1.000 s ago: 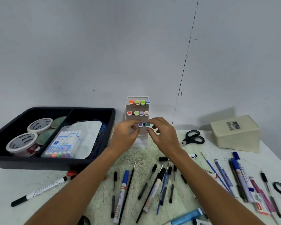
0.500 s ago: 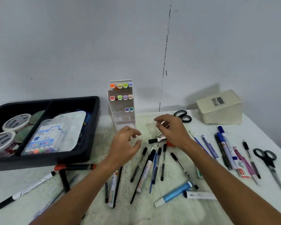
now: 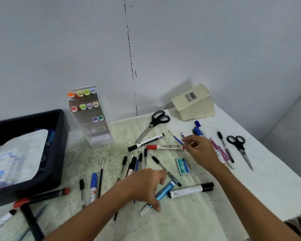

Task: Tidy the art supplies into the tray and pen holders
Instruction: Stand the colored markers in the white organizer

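On the table, my left hand (image 3: 142,186) grips a light blue metallic pen (image 3: 164,190), thumb under its near end. Farther right, my right hand (image 3: 201,151) hovers with loosely curled fingers at the end of a red-capped white marker (image 3: 163,146), beside a thin blue paintbrush (image 3: 176,139); I see nothing held in it. The clear tiered marker holder (image 3: 94,129) stands by the wall with coloured markers in its upper rows. At the left is the black tray (image 3: 57,153), holding a plastic pack. Several pens and brushes (image 3: 137,162) lie loose between my hands.
Black scissors (image 3: 157,121) lie near the wall and another pair (image 3: 240,148) at the right. A cream box (image 3: 195,103) stands back right. A white marker with a black cap (image 3: 189,189), a green staples box (image 3: 182,166) and a blue marker (image 3: 93,185) lie on the table.
Both hands left the marker holder. My left hand dropped toward me and took hold of the blue pen. My right hand swung right to the red-capped marker. The view tilted down and right.
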### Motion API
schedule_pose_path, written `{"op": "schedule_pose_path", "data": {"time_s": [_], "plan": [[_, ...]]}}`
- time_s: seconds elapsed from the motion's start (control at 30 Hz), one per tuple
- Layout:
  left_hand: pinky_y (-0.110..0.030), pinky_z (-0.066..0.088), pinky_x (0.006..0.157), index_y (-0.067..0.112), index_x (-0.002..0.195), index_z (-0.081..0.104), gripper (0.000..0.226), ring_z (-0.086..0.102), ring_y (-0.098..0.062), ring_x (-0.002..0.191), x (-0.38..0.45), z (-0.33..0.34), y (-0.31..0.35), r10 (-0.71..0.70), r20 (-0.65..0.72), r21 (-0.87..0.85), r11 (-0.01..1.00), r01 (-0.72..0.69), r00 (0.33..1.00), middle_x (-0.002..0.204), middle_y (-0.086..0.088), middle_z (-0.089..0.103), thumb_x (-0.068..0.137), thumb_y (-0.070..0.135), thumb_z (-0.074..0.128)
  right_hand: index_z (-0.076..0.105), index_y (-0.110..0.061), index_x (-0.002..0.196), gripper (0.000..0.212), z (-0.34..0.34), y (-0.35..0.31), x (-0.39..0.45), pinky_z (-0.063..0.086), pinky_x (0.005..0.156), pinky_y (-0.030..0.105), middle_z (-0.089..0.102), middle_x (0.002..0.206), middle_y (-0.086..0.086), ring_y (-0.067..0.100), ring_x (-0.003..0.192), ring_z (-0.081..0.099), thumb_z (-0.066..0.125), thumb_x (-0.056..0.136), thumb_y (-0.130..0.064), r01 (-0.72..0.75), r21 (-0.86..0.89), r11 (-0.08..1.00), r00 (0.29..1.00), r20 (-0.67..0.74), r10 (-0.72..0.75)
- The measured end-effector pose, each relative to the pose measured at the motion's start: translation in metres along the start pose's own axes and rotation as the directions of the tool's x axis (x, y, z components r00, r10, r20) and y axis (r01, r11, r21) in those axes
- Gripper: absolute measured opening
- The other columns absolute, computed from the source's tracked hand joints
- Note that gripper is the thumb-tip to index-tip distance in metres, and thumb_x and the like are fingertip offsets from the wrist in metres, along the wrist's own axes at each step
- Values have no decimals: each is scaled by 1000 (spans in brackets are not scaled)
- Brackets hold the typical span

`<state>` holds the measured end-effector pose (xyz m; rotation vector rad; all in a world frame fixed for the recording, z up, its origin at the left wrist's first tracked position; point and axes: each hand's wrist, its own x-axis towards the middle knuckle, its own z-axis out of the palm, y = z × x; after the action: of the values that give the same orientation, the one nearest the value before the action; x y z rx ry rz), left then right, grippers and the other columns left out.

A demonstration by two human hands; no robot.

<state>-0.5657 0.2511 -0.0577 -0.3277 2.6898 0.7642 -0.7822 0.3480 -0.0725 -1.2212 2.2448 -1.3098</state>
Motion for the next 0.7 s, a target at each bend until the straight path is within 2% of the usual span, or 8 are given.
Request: {"op": "schedule_pose_path", "data": {"time_s": [0.07,0.13,0.27,0.33,0.4,0.47,0.57,0.7], "plan": [[-32,48,61,23,101,51,53,53,-4,59,1,2,-2,-36,-1,-39,999,36,999,73,4,64,65,35,87,72,-13,97,15,-5,4,-1,48,54,14,69,81,-6,9,64,62,63,89,-5,-19,-27,999,997,-72,17],[-35,52,67,23,99,54,45,58,-8,62,1,4,-5,-61,-18,-88,994,59,998,76,1,68,67,27,85,72,-9,98,15,-8,9,1,52,61,20,69,83,-3,12,68,63,61,89,-3,-36,-69,997,988,-150,25],[-33,53,68,25,108,60,39,61,-10,65,0,4,-13,-114,-143,-255,964,75,983,76,3,67,75,14,76,70,-5,105,21,-12,16,9,50,66,24,71,95,9,11,71,61,57,90,-1,-101,-141,985,979,-192,73],[-28,53,68,25,127,57,53,62,-9,67,-1,1,-15,-149,-198,-325,942,79,969,78,4,66,78,10,71,70,-6,106,22,-11,15,17,49,68,25,71,96,10,12,72,60,57,90,-1,-105,-180,978,982,-173,74],[-20,51,65,29,143,41,73,61,-4,66,-4,-2,-16,-163,-206,-414,908,65,965,81,4,66,79,6,69,70,-7,108,22,-8,12,26,53,75,31,71,100,10,17,81,63,57,90,-4,-93,-233,968,989,-136,62],[-19,49,62,37,148,27,88,58,-3,61,-9,-4,-16,-149,-209,-497,867,26,967,86,2,64,79,3,69,69,-7,111,23,-3,8,37,54,79,36,71,102,10,22,87,64,58,92,-13,-86,-330,940,994,-87,60],[-22,45,56,46,146,26,90,48,-7,53,-18,-5,-18,-133,-255,-548,836,-30,958,97,0,58,80,0,68,67,-7,91,26,8,4,49,49,69,33,68,97,12,27,85,63,53,95,-28,-140,-509,849,989,-39,140],[-27,50,57,39,139,40,77,49,-6,51,-27,-4,-22,-159,-292,-652,755,-75,943,102,-1,54,81,-5,66,49,-11,75,28,16,5,54,47,67,34,62,93,14,32,83,63,49,95,-32,-195,-597,778,976,-44,212]]}}
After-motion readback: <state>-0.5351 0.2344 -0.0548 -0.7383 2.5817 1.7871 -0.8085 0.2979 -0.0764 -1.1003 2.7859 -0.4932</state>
